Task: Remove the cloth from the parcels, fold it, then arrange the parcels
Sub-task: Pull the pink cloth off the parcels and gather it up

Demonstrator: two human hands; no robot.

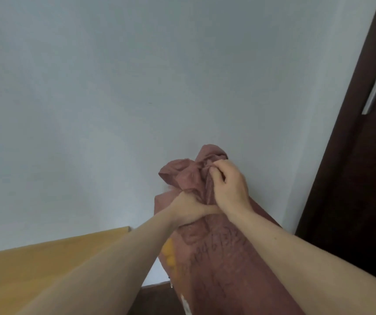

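Both hands (pixel 207 196) gripping cloth (pixel 216 264), writing illegible

Pale blue-grey wall (pixel 114 87) fills most of view. Dark brown door (pixel 364 178) at right w/ silver metal handle (pixel 373 94), upright. Yellow wooden board (pixel 46 264) bottom left, against wall. Dark floor strip (pixel 157 289) below.

A pale grey wall (pixel 114 87) fills the view, a dark door (pixel 360 178) (metal handle (pixel 373 95)) right, yellow-wood furniture (pixel 46 269) lower left.
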